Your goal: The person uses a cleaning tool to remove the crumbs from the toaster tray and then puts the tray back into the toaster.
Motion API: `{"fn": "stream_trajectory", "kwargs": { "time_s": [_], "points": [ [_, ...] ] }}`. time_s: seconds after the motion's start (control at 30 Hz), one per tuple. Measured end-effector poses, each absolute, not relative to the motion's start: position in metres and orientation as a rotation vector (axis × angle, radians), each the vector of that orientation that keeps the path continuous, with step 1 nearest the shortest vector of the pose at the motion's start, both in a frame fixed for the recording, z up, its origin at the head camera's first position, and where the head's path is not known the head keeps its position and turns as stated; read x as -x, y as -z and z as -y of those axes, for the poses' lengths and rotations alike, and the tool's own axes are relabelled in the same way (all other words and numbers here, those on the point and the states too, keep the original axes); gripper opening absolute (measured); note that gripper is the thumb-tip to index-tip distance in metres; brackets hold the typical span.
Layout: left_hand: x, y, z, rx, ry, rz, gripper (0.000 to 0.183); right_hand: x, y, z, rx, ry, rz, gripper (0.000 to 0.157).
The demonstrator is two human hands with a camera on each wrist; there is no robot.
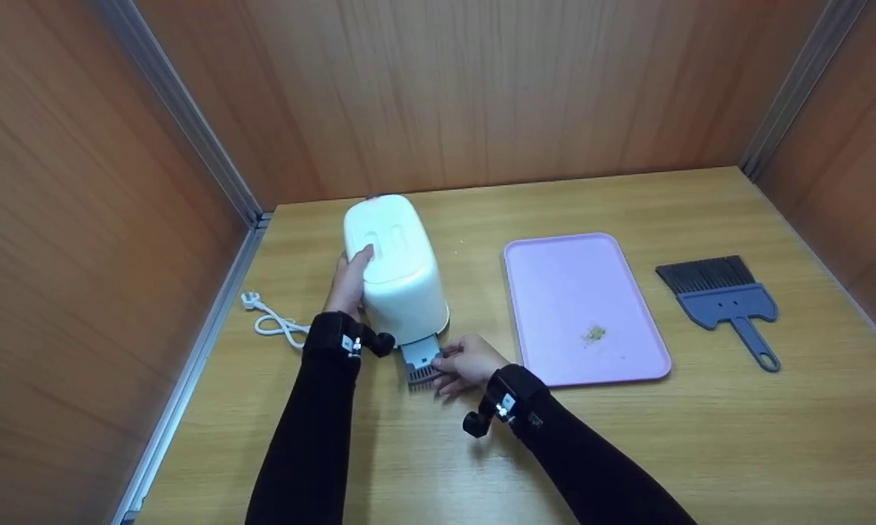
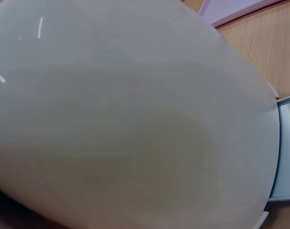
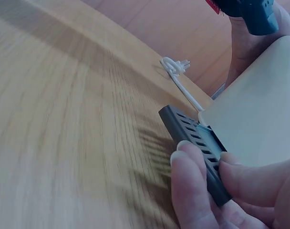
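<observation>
A white toaster (image 1: 398, 270) with a rounded lid stands on the table, its shell filling most of the left wrist view. My left hand (image 1: 347, 283) grips its left side, thumb on the top edge; the other fingers are mostly hidden. From the toaster's low near end sticks out a grey crumb tray (image 1: 420, 352) with a dark slotted end. My right hand (image 1: 468, 363) pinches that end between thumb and fingers, plainly seen in the right wrist view, where the slotted end (image 3: 195, 138) is just above the tabletop.
Right of the toaster lies a purple tray (image 1: 569, 284) with a small heap of crumbs (image 1: 595, 334). Farther right is a grey-blue brush (image 1: 729, 302) with dark bristles. A white power cord (image 1: 274, 321) with its plug lies on the left. Wooden panels (image 1: 482, 95) surround the table.
</observation>
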State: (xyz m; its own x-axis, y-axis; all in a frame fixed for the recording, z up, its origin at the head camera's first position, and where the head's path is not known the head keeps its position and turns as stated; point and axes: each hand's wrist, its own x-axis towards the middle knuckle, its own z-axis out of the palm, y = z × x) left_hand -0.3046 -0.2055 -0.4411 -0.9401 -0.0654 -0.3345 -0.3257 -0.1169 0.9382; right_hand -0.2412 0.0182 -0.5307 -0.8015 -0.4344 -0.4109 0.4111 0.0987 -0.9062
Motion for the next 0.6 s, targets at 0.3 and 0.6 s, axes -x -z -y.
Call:
{"fn": "stream_trajectory", "kwargs": {
  "time_s": [0.3, 0.6],
  "points": [
    [0.307, 0.443, 0.206, 0.443, -2.177, -1.964, 0.074, 0.250, 0.530, -0.012, -0.059, 1.798, -1.792, 0.029],
    [0.308, 0.444, 0.207, 0.428, -2.200, -1.960, 0.071, 0.257, 0.531, -0.004, -0.108, 1.839, -1.800, 0.023]
  ]
}}
